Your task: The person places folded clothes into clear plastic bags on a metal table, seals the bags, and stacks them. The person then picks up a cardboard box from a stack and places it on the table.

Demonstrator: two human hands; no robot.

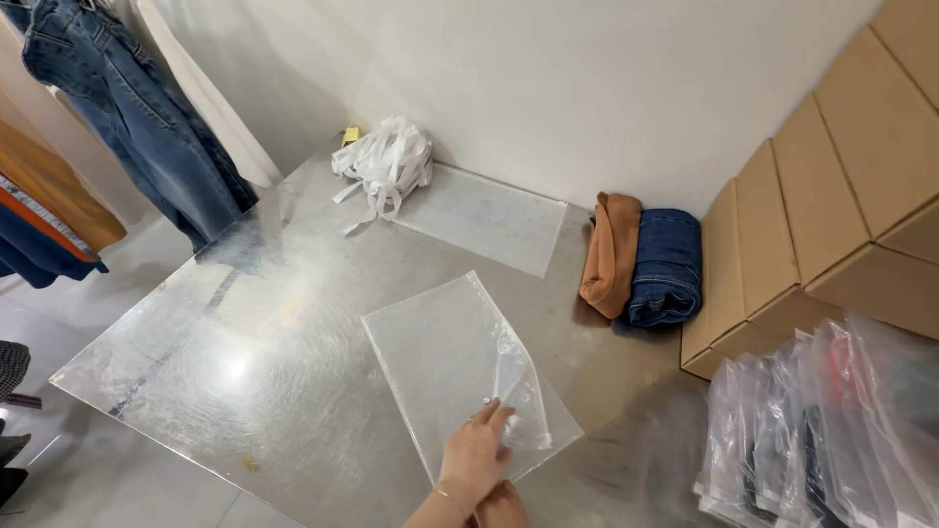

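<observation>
**Clear bag pinched at the table's near edge**

Steel table [245, 332] first, then clear bag [445, 367] lying flat — mouth corner pinched by left hand [476, 458]. Right hand [501, 506] mostly hidden beneath; grip unclear. Slick film could slip, crease.

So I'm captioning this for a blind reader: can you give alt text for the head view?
A hand presses on the near corner of a clear zip-top plastic bag lying flat on a shiny metal table. Folded brown and denim garments, cardboard boxes and bagged clothing sit to the right.
</observation>
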